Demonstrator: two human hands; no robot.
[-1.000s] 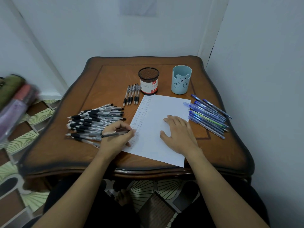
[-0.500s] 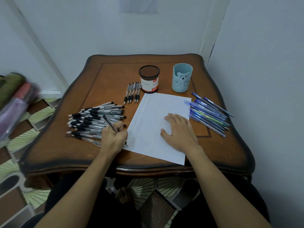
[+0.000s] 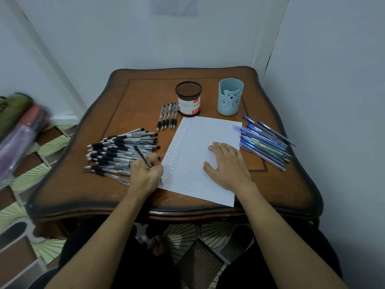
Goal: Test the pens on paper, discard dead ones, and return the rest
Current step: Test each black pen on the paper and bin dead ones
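left hand grips pen, tip down on paper, tail up-left; right hand lies flat.

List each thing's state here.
paper: flat, left side covered in marks
pen: tilted, tip at paper's left edge
left hand: grips the pen
right hand: flat on paper
mesh cup: upright, no pens showing
bear cup: upright, no pens showing
black pens: heaped left of paper
blue pens: heaped right of paper
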